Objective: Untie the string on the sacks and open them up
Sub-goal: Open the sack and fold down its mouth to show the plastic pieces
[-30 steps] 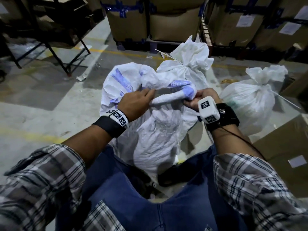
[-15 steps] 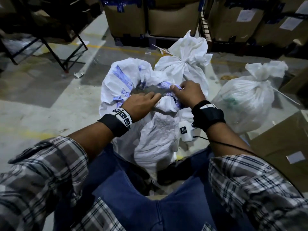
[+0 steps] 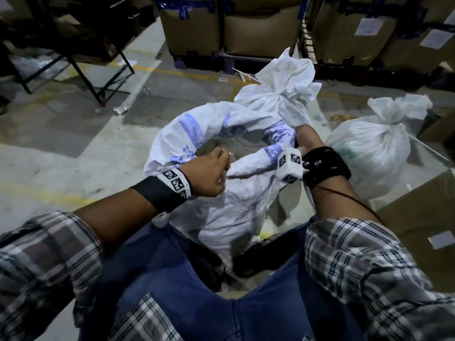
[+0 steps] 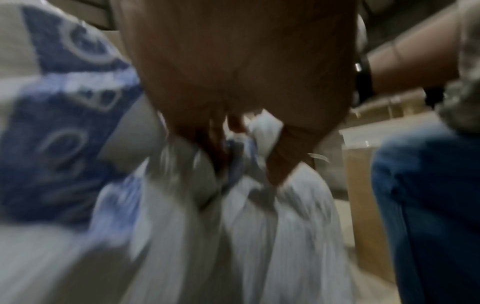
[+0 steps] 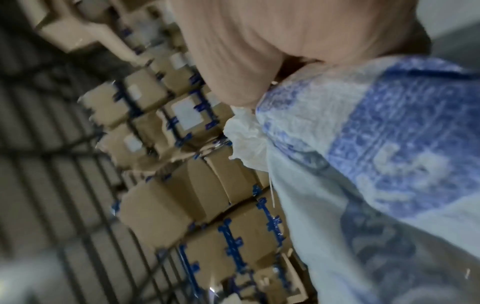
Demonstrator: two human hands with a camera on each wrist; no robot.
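Gripping the rim of the near sack (image 3: 221, 217) with both hands, mouth spread wide.

The left hand (image 3: 209, 174) curls its fingers over the near-left edge of the rim, bunching white fabric in the fist; the right hand (image 3: 306, 141) clamps the blue-printed fold at the rim's right side. The open mouth lies between the two grips, grey contents visible inside. The sack body hangs below the hands, between the person's knees. Just behind it stands a second sack (image 3: 278, 99) with its neck bunched and tied. A third tied sack (image 3: 371, 146) sits to the right, apart. Cardboard boxes (image 3: 261, 28) line the back.
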